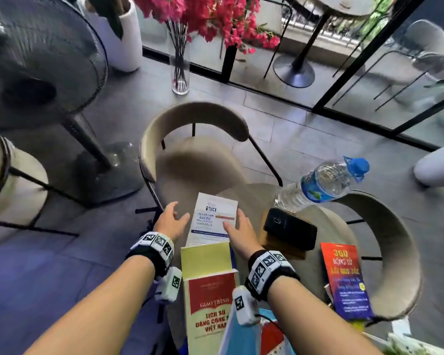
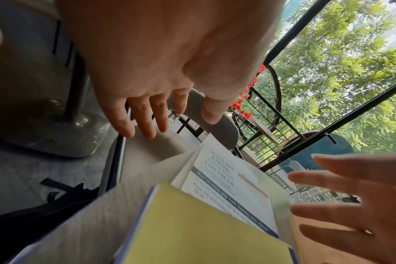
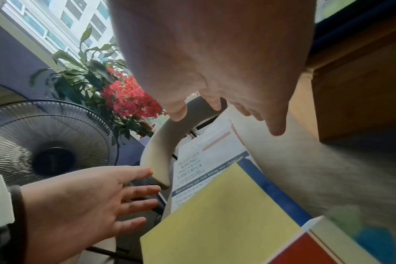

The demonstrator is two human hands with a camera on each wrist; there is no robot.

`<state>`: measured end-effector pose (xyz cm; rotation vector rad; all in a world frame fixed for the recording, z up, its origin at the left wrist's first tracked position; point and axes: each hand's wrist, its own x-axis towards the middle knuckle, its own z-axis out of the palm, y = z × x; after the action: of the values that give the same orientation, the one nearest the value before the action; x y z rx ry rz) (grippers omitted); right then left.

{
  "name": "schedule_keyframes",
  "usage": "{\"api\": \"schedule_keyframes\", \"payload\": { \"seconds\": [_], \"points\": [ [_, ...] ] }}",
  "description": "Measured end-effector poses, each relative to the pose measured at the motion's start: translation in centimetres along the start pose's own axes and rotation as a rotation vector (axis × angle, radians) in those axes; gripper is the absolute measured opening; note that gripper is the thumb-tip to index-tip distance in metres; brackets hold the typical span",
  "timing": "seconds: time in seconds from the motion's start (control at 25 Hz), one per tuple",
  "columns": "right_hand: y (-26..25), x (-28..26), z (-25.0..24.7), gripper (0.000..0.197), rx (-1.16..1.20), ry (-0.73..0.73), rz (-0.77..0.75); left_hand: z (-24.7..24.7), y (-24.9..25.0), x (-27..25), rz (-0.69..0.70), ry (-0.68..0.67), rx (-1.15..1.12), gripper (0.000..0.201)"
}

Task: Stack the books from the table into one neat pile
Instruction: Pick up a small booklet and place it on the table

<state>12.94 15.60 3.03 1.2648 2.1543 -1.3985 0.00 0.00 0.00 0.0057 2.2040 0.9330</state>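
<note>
Two open hands flank a white book (image 1: pixel 214 219) at the centre of the head view, where it lies at the far edge of a round table (image 1: pixel 326 226). The left hand (image 1: pixel 170 221), fingers spread and relaxed, hovers just left of the book and holds nothing; the right hand (image 1: pixel 237 233) reaches over the book's right edge with straight fingers, though whether it touches the cover cannot be told. The near end of the white book is hidden under a yellow book (image 1: pixel 206 260), which is in turn overlapped by a red-and-cream book (image 1: pixel 208 313) cut off at the bottom of the frame. A right wrist device hides part of that cover's title. A blue-and-red book (image 1: pixel 345 280) lies apart at lower right, its small print too blurred to read. A black phone (image 1: pixel 290 228) rests just right of centre, beside a clear water bottle (image 1: pixel 321 184) with a blue cap; how full it is cannot be made out. At top centre, a glass vase (image 1: pixel 180 70) on the floor holds pink-flowered stems.
</note>
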Motion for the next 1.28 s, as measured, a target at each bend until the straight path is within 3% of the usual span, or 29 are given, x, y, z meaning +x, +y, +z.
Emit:
{"api": "schedule_keyframes", "payload": {
  "seconds": [0.16,0.24,0.32,0.4,0.52,0.56,0.68,0.76,0.84,0.92,1.0,1.08,1.28],
  "points": [
    [1.5,3.8,1.1,0.068,0.11,0.059,0.083,2.4,0.7,2.6,-0.051,-0.083,0.039,0.068],
    [0.5,3.5,1.2,0.067,0.154,0.078,0.1,3.7,1.3,3.6,-0.016,-0.108,0.106,0.049],
    [-0.9,2.9,1.1,0.064,0.161,0.094,0.102,4.3,2.0,4.0,0.076,-0.052,0.151,0.028],
    [-1.3,3.1,1.1,0.065,0.219,0.121,0.117,4.8,2.3,3.7,0.115,0.038,0.158,0.026],
    [0.9,5.2,2.3,0.073,0.32,0.171,0.12,4.8,2.2,3.1,0.065,0.11,0.088,0.023],
    [2.1,6.3,2.7,0.07,0.357,0.182,0.133,4.7,2.3,3.1,0.049,0.113,0.06,0.022],
    [-1.0,3.9,1.2,0.041,0.417,0.2,0.142,4.3,2.8,3.3,0.046,0.067,-0.039,0.019],
    [-1.7,3.0,0.3,0.034,0.455,0.189,0.174,3.7,2.8,3.3,0.033,0.005,-0.165,0.019],
    [-1.7,2.7,0.1,0.007,0.455,0.141,0.167,3.1,2.6,3.4,0.036,-0.035,-0.232,0.02],
    [-1.2,3.2,0.5,0.003,0.406,0.142,0.151,2.5,2.6,3.6,0.03,-0.039,-0.307,0.018],
    [-0.5,3.9,0.9,0.012,0.396,0.154,0.12,2.1,2.7,3.7,0.046,-0.033,-0.366,0.016],
    [-0.7,4.1,1.0,0.019,0.426,0.17,0.09,1.7,3.1,3.1,0.104,-0.02,-0.377,0.014],
    [-2.7,3.4,-0.7,0.015,0.456,0.233,-0.005,0.6,4.6,1.0,0.255,0.016,-0.488,0.014]
  ]
}}
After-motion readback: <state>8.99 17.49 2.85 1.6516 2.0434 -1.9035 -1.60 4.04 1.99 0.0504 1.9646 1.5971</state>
